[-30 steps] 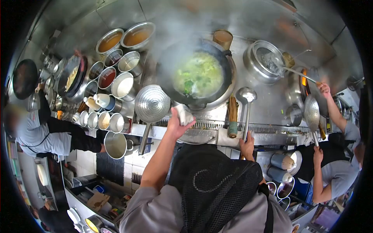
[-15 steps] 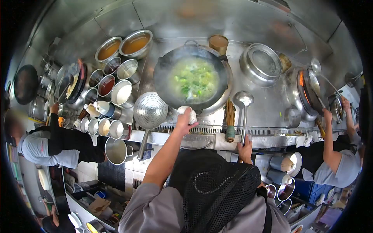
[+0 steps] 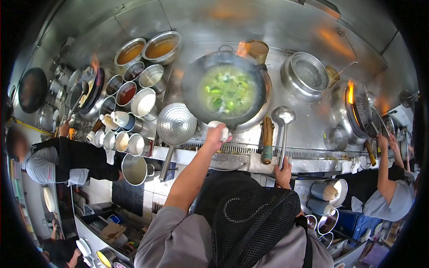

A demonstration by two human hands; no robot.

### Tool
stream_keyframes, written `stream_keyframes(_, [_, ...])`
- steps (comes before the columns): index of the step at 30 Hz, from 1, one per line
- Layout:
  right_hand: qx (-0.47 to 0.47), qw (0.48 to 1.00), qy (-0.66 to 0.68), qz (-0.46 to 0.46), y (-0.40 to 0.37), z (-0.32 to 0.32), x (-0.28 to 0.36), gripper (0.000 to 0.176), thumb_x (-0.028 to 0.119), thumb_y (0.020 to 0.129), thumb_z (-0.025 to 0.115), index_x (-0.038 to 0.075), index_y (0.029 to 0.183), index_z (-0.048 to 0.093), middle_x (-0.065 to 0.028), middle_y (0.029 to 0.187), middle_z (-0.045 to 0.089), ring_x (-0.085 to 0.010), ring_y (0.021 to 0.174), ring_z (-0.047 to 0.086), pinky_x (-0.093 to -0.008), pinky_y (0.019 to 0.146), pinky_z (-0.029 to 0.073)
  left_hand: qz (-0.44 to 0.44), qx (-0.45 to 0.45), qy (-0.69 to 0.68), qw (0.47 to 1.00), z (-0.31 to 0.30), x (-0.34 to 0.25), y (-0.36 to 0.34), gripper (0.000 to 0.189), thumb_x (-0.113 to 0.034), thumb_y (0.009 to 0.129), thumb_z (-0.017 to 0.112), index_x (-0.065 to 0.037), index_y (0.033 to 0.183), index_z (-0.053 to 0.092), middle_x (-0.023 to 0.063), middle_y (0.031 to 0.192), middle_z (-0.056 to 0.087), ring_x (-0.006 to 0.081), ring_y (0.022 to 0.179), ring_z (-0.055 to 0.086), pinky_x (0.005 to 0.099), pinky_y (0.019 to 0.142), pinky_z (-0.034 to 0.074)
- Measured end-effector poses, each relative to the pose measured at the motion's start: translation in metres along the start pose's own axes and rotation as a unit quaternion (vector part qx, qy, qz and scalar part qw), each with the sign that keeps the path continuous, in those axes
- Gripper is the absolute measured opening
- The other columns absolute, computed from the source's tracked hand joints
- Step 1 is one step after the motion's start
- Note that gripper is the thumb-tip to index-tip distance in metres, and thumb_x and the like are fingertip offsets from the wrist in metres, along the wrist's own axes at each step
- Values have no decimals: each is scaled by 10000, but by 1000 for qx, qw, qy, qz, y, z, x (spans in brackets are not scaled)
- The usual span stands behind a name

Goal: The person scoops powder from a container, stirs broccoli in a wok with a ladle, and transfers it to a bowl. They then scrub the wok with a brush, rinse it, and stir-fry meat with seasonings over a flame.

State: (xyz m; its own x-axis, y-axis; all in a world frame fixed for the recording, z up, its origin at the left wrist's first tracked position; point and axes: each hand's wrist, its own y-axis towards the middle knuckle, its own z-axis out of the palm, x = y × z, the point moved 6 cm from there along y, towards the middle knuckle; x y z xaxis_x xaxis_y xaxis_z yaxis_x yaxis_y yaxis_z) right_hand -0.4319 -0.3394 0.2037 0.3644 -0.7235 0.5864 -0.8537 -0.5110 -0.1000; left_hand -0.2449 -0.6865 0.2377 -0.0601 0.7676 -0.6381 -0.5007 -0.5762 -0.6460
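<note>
A dark wok (image 3: pixel 193 89) sits on the burner in front of me, with chopped green vegetables (image 3: pixel 223 96) in steaming liquid. At its near rim my left hand (image 3: pixel 217 136) is closed around a folded white cloth (image 3: pixel 220 126); whether a wok handle lies beneath cannot be seen. My right hand (image 3: pixel 282 175) grips the handle of a ladle (image 3: pixel 283 115), whose bowl is over the steel stove top, right of the wok. Between wok and ladle a bamboo brush (image 3: pixel 267 140) leans at the stove's front edge. A perforated strainer (image 3: pixel 177 125) lies left of my left hand.
Steel bowls of brown liquid (image 3: pixel 161 46) and several sauce pots (image 3: pixel 144 102) stand at left. A lidded steel pot (image 3: pixel 304 78) is back right. Flames (image 3: pixel 350 93) rise by the right-hand burner. Co-workers (image 3: pixel 388 190) (image 3: pixel 58 161) stand on both sides.
Flames have flared up behind the wok and at the right burner. The view has shifted slightly. My hands keep their holds on the cloth and ladle; the right co-worker's hands have moved lower.
</note>
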Motion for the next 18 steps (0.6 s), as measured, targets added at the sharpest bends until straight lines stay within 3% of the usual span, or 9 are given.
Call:
stream_keyframes(9, [-19,1000,5,-6,-1,1,-1,718,274,834,661,83,1470,387,-269,1197,517,-453,1056,565,-479,918,475,3,12,5,1000,1,-2,-2,282,-174,893,620,-75,1133,510,111,968,607,307,793,669,467,649,613])
stream_keyframes(18, [-14,1000,1,14,-2,-1,3,707,276,836,665,98,1467,401,-260,1167,523,-443,1029,579,-480,901,482,-3,20,41,999,-1,-3,-4,283,-235,902,616,-89,1123,516,99,918,633,273,743,687,399,572,593])
